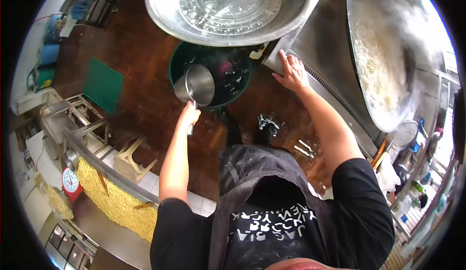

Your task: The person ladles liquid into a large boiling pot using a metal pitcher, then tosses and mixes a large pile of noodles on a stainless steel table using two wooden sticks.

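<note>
My left hand (190, 113) is closed around the handle of a metal saucepan (200, 83). The pan is tilted at the near left rim of a dark green tub (245, 83), which stands on the floor with dark water in it. A reddish patch shows in the water. My right hand (292, 72) lies with its fingers apart on the corner of the steel stove (323, 51), holding nothing. Above the tub, a wide metal basin (162, 15) with a perforated bottom covers the tub's far part.
Right of me, a large wok (381, 66) of bubbling, steaming liquid sits in the stove. Yellow noodles (114, 199) cover a counter at left, beside a red scale (71, 181). A plastic chair (128, 163) and a green board (103, 85) stand left. The brown floor (145, 66) looks wet in places.
</note>
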Demonstrator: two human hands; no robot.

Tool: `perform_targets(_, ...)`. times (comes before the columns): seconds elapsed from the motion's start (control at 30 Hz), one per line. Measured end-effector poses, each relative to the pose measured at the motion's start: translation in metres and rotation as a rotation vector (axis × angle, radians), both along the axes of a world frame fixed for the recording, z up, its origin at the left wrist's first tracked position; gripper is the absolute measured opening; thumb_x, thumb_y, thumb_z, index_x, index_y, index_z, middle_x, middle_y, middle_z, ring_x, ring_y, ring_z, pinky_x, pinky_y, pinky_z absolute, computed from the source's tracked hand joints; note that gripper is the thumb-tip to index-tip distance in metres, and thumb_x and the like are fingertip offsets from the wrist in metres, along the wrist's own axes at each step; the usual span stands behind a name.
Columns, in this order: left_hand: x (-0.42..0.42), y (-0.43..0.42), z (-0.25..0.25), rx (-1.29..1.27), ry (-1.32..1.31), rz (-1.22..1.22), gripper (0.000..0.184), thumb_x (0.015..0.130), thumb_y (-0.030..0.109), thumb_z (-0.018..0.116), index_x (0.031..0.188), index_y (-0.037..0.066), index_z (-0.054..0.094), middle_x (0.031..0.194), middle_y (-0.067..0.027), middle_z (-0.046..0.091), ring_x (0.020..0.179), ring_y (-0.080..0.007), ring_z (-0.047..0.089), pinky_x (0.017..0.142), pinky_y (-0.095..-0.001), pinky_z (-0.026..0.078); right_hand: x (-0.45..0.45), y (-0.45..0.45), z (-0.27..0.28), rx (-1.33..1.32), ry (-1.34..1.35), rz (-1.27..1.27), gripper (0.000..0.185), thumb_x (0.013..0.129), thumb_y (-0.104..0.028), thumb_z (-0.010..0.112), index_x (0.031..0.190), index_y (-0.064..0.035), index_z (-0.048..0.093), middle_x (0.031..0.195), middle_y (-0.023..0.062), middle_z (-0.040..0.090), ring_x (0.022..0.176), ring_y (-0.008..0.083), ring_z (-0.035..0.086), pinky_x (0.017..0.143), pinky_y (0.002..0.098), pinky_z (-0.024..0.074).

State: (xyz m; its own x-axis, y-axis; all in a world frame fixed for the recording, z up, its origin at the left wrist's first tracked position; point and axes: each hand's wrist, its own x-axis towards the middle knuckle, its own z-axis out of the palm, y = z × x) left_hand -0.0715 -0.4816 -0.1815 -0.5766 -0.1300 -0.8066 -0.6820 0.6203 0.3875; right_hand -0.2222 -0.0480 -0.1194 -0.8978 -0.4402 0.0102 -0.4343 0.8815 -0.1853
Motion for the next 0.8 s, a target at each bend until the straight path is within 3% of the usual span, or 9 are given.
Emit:
perform_targets(0.07,-0.027,0.008,-0.081,-0.078,-0.003,-0.067,0.045,0.089,0.012,0.057,0.129,-0.006,0.047,0.113,-0.0285,0.064,0.101,-0.0373,0.066,0.083,-0.0458,0.055,-0.003,0.000,-0.001,-0.004,-0.015,-0.013,0.092,0.076,-0.042,0.078,0.150,-0.0069,0.036,0.116,0.0158,0.053,0.106,0.0343,0.055,0.093,0.0456,0.0449)
perform_targets(0.17,-0.073,0.035,-0.136,-0.184,-0.117,-0.218,0.050,0.090,0.015,0.056,0.134,-0.006,0.046,0.130,-0.0322,0.059,0.124,-0.0415,0.057,0.100,-0.0477,0.050,-0.007,-0.001,-0.004,-0.003,-0.049,-0.032,0.093,0.075,-0.041,0.079,0.150,-0.0073,0.037,0.119,0.0166,0.054,0.107,0.0353,0.056,0.094,0.0461,0.0452)
perform_targets(0.33,-0.100,0.078,-0.223,-0.229,-0.156,-0.267,0.050,0.094,0.025,0.055,0.134,-0.004,0.048,0.126,-0.0268,0.063,0.116,-0.0399,0.063,0.095,-0.0497,0.053,-0.012,0.001,-0.003,-0.022,-0.100,-0.078,0.090,0.074,-0.041,0.081,0.148,-0.0076,0.041,0.126,0.0186,0.055,0.112,0.0367,0.056,0.096,0.0472,0.0463)
perform_targets(0.4,-0.084,0.078,-0.275,-0.393,-0.083,-0.345,0.051,0.094,0.029,0.055,0.136,0.001,0.046,0.123,-0.0257,0.064,0.112,-0.0404,0.066,0.091,-0.0530,0.055,-0.016,-0.002,0.006,-0.006,-0.112,-0.082,0.089,0.074,-0.042,0.081,0.147,-0.0076,0.044,0.127,0.0192,0.056,0.113,0.0368,0.057,0.096,0.0475,0.0468)
perform_targets(0.47,-0.086,0.088,-0.273,-0.416,-0.122,-0.317,0.054,0.095,0.034,0.055,0.139,0.005,0.044,0.132,-0.0264,0.057,0.118,-0.0417,0.062,0.091,-0.0573,0.054,-0.019,-0.002,0.007,-0.005,-0.147,-0.090,0.090,0.071,-0.040,0.083,0.146,-0.0072,0.045,0.127,0.0203,0.056,0.114,0.0380,0.056,0.097,0.0485,0.0462)
perform_targets(0.5,-0.092,0.089,-0.283,-0.419,-0.165,-0.315,0.060,0.097,0.038,0.051,0.143,0.003,0.036,0.133,-0.0281,0.056,0.121,-0.0429,0.059,0.098,-0.0521,0.052,-0.019,-0.001,0.004,-0.032,-0.168,-0.093,0.092,0.069,-0.037,0.084,0.146,-0.0068,0.044,0.127,0.0212,0.056,0.115,0.0393,0.055,0.098,0.0495,0.0455)
perform_targets(0.53,-0.081,0.081,-0.340,-0.456,-0.160,-0.346,0.057,0.098,0.037,0.051,0.143,0.004,0.038,0.130,-0.0289,0.059,0.119,-0.0415,0.062,0.098,-0.0535,0.052,-0.020,-0.001,0.002,-0.047,-0.166,-0.098,0.093,0.067,-0.037,0.085,0.146,-0.0075,0.045,0.126,0.0204,0.056,0.114,0.0385,0.056,0.098,0.0491,0.0452)
perform_targets(0.6,-0.106,0.100,-0.302,-0.411,-0.096,-0.409,0.055,0.093,0.032,0.059,0.138,0.004,0.045,0.130,-0.0278,0.059,0.116,-0.0426,0.063,0.097,-0.0525,0.052,-0.020,0.002,-0.003,-0.019,-0.190,-0.105,0.093,0.066,-0.037,0.085,0.145,-0.0072,0.045,0.124,0.0195,0.055,0.112,0.0372,0.056,0.098,0.0481,0.0448)
perform_targets(0.8,-0.151,0.118,-0.359,-0.353,0.040,-0.601,0.054,0.091,0.030,0.061,0.135,0.003,0.048,0.129,-0.0275,0.060,0.115,-0.0432,0.062,0.097,-0.0522,0.052,-0.023,0.006,-0.005,-0.013,-0.233,-0.087,0.097,0.063,-0.038,0.086,0.145,-0.0055,0.046,0.124,0.0183,0.055,0.111,0.0342,0.057,0.097,0.0458,0.0457)
